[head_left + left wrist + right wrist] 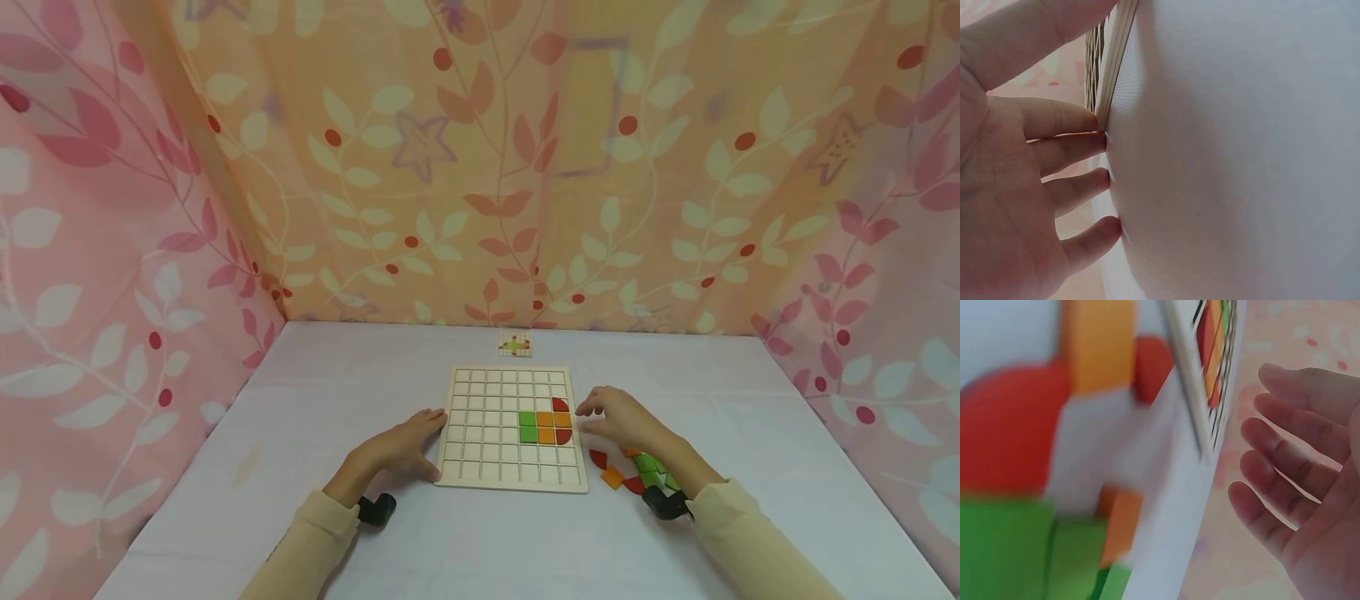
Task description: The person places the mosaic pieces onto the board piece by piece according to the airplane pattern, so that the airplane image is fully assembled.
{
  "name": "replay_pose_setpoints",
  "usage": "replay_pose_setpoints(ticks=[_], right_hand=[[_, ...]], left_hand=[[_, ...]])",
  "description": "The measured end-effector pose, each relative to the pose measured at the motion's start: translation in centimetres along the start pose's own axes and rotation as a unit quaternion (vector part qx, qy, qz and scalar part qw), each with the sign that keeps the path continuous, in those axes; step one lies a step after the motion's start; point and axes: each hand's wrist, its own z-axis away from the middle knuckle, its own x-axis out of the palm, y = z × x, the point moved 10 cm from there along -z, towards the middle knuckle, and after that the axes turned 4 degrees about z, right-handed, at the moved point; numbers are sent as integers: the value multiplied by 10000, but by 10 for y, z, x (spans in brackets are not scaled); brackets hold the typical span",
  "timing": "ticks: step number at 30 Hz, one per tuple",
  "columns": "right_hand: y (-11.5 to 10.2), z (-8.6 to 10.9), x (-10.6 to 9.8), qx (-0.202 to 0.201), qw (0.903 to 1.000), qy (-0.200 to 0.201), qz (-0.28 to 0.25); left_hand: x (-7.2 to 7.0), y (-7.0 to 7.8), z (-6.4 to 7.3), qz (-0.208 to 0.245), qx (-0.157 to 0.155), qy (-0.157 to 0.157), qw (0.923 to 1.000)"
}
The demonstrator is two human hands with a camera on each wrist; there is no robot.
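on the white-covered table (pixel 375 358), a little right of the middle, lay a pale wooden board (pixel 480 477) with a grid of grooved squares. toward its right side sat a small group of coloured pieces: two green squares (pixel 528 427), one nearer than the other; three orange squares (pixel 546 435) to their right, two in the far row and one in the near row; and two rounded red pieces (pixel 560 405) in the rightmost column, one at the far end of the group and one at the near end.

at the board's left edge rested the left hand (pixel 405 443), its fingers extended and released, with fingertips against the edge and the thumb by the near left corner. just off the right edge hovered the right hand (pixel 618 419), its fingers spread a little, loosely bent and released.

right of the board's near right corner, partly below the right forearm, lay a loose heap (pixel 649 471) of green, red and orange pieces, with one orange square (pixel 612 477) and one red piece (pixel 597 458) on its left side. beyond the board's far edge lay a small card (pixel 515 343) showing a coloured figure on a grid. patterned cloth (pixel 480 208) with leaves and red dots stood behind the table, and pink cloth (pixel 112 208) flanked it left and right.
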Motion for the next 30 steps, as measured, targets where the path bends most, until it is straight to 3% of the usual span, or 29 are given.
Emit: replay_pose_setpoints(ticks=[14, 30], right_hand=[[61, 33, -7, 366, 9992, 34, 144], [84, 49, -9, 355, 9990, -35, 259]], left_hand=[[1, 0, 0, -68, -9, -13, 10000], [1, 1, 0, -107, 36, 35, 9999]])
